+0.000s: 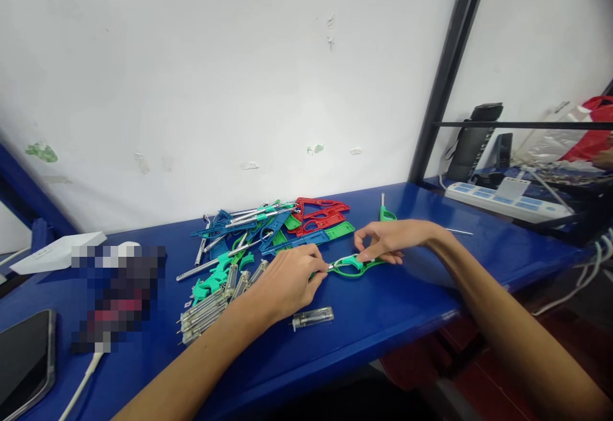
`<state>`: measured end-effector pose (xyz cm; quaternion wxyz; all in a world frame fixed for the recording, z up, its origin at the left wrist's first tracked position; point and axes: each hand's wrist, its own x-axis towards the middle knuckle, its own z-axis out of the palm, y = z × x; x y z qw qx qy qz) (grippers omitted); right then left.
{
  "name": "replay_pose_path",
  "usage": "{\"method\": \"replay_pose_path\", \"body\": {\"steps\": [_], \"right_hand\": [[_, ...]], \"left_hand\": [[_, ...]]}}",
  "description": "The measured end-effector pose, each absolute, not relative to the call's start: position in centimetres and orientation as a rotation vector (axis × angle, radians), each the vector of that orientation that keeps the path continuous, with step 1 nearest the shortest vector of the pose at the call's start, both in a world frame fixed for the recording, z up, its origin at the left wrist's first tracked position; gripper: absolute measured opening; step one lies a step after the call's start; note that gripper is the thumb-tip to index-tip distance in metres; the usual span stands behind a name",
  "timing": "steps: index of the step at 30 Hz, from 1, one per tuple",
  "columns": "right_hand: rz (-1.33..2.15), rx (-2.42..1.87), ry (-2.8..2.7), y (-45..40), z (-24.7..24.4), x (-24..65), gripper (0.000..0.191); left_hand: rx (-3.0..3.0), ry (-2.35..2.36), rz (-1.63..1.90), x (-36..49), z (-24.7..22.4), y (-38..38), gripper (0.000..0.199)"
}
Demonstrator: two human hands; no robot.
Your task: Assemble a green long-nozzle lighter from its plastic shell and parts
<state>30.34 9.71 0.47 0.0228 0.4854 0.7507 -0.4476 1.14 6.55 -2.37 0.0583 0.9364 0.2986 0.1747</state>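
Between my hands lies an open green gas lighter shell (357,274), with a lighter green trigger piece and a white wire showing at its loop. My left hand (297,277) pinches its metal nozzle end. My right hand (383,242) has thumb and fingers closed at the trigger part of the same shell. Just below my left hand is a clear fuel tank (313,317). Several more clear tanks (204,312) and green triggers (211,283) lie left of my left hand. Behind my right hand is another green lighter (385,212), its nozzle pointing to the wall.
Blue shell halves (297,242), red shell halves (323,210) and metal tubes (198,271) are heaped towards the wall. A phone (26,363), a white box (57,252) and a blurred-out item with a cable are at left. A thin rod (458,232) and a power strip (507,202) are at right.
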Motion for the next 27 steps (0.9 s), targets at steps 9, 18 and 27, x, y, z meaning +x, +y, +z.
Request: {"method": "replay_pose_path", "body": {"steps": [9,18,27], "right_hand": [[-1.443,1.459,2.398,9.6,-0.2,30.5,0.03],[-1.447,1.477,2.514,8.9,-0.4,30.5,0.029],[-1.163,1.778,2.915,6.2,-2.2,30.0,0.036]], "left_hand": [[2.851,1.005,0.502,2.4,-1.4,6.5,0.024],[2.919,1.082,0.386,6.1,-1.5,7.8,0.018],[2.991,1.076,0.331,5.8,-2.1,7.6,0.028]]}}
